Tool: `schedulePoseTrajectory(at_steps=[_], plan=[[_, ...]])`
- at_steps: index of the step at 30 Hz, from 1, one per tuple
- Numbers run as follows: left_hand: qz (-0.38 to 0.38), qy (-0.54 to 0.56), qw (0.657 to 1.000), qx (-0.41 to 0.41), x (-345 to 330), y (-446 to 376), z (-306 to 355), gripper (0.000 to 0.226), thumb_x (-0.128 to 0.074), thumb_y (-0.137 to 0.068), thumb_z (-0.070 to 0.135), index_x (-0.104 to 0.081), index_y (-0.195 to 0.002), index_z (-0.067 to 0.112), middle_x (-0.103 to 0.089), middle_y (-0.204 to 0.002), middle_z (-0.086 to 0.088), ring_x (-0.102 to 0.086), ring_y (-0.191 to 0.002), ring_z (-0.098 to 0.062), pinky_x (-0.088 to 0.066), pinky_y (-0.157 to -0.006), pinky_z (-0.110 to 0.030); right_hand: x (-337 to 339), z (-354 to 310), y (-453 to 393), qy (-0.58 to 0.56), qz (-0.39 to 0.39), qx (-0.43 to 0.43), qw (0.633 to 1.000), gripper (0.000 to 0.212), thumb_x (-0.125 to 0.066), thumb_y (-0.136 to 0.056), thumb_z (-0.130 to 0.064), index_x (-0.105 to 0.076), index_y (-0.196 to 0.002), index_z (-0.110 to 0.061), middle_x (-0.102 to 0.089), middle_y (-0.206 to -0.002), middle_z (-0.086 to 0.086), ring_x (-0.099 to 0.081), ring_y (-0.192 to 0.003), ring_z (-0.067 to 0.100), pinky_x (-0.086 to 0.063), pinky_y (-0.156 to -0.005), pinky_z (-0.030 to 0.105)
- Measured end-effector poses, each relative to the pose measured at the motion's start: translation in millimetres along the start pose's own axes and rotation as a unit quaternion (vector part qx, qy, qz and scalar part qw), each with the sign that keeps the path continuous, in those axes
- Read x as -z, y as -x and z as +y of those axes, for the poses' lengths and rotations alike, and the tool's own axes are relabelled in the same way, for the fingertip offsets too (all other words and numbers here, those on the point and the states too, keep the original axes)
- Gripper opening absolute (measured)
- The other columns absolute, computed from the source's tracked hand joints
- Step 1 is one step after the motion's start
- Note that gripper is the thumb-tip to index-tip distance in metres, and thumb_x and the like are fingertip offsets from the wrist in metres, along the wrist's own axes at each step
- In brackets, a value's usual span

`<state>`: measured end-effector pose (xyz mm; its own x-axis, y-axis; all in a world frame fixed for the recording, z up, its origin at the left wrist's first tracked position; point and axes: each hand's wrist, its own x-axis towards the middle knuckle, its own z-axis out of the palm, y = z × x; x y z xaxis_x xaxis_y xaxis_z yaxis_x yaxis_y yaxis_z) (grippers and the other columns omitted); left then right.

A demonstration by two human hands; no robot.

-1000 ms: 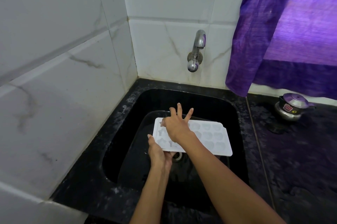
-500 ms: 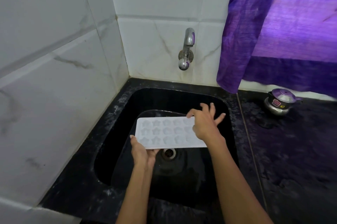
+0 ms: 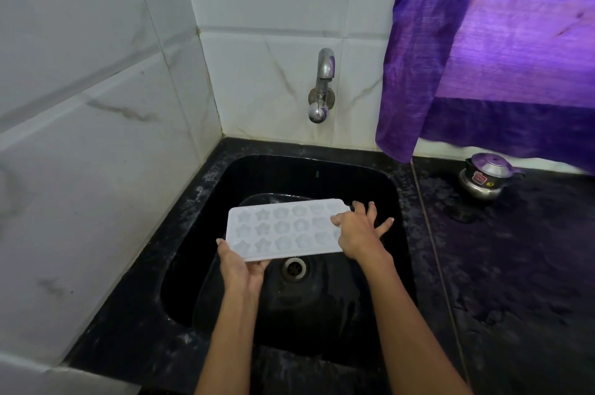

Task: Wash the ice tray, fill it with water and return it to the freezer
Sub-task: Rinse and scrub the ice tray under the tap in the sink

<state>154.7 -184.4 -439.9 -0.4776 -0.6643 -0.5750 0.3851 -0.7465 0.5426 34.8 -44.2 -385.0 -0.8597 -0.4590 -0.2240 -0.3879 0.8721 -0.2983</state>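
Head view shows the tray held level over the sink, above the drain and below and in front of the tap, its long axis running left to right with the star moulds facing up. The left hand cups the tray's near left corner from beneath, thumb on the edge, while the right hand lies on the tray's right end with fingers spread. No water runs from the tap, so I judge the right hand, the nearer to it, best placed to reach back and up.
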Motion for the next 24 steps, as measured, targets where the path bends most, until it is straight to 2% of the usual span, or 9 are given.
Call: schedulePoseTrajectory(at_steps=[2,6,11,15,18,24], plan=[[0.001,-0.003,1.000,-0.004,0.4,0.5,1.9,0.054,-0.022,-0.101,0.053,-0.056,-0.119,0.015,-0.066,-0.099,-0.011,-0.063,-0.091,-0.030,-0.052,-0.069,-0.049,1.7,-0.6,1.1,0.000,-0.004,-0.004,1.000,0.048,-0.050,-0.083,0.013,-0.067,-0.111,-0.022,-0.010,-0.157,0.015,0.014,-0.144,0.038,0.012,-0.108,0.068],[0.000,-0.006,1.000,0.000,2.5,1.0,2.8,0.056,-0.022,-0.100,0.053,-0.056,-0.122,0.014,-0.067,-0.101,-0.011,-0.063,-0.094,-0.031,-0.053,-0.069,-0.049,5.3,-0.8,0.3,-0.005,-0.001,-0.006,1.000,0.041,-0.053,-0.090,-0.001,-0.062,-0.122,-0.025,-0.009,-0.157,0.013,0.014,-0.145,0.036,0.011,-0.109,0.067],[0.001,-0.004,1.000,-0.006,3.5,2.0,4.0,0.055,-0.021,-0.100,0.053,-0.056,-0.119,0.015,-0.066,-0.100,-0.011,-0.063,-0.093,-0.030,-0.052,-0.072,-0.050,1.6,-0.6,3.6,-0.003,-0.001,0.007,1.000,0.047,-0.051,-0.083,0.011,-0.067,-0.112,-0.023,-0.011,-0.156,0.016,0.013,-0.144,0.039,0.010,-0.108,0.068],[0.006,0.006,1.000,-0.005,2.4,3.1,4.1,0.052,-0.022,-0.101,0.052,-0.056,-0.117,0.016,-0.066,-0.098,-0.010,-0.062,-0.090,-0.029,-0.050,-0.077,-0.054,3.5,0.8,3.0,-0.009,-0.001,-0.001,1.000,0.049,-0.056,-0.087,0.003,-0.061,-0.123,-0.029,-0.009,-0.157,0.015,0.013,-0.145,0.037,0.010,-0.109,0.067],[0.004,0.002,1.000,-0.006,2.3,3.3,4.2,0.052,-0.022,-0.101,0.052,-0.056,-0.115,0.016,-0.066,-0.098,-0.010,-0.063,-0.090,-0.029,-0.052,-0.073,-0.052,2.9,2.3,4.0,-0.006,-0.006,0.000,1.000,0.059,-0.054,-0.086,0.008,-0.058,-0.128,-0.033,-0.009,-0.157,0.014,0.014,-0.145,0.037,0.011,-0.109,0.066],[0.007,-0.002,1.000,0.002,-0.6,5.1,4.2,0.052,-0.023,-0.101,0.052,-0.055,-0.115,0.015,-0.066,-0.098,-0.010,-0.063,-0.089,-0.029,-0.051,-0.066,-0.049,2.7,3.0,2.4,-0.074,0.039,0.025,0.996,0.051,-0.054,-0.081,0.011,-0.058,-0.113,-0.028,-0.021,-0.152,0.009,0.006,-0.146,0.030,0.008,-0.112,0.063]])
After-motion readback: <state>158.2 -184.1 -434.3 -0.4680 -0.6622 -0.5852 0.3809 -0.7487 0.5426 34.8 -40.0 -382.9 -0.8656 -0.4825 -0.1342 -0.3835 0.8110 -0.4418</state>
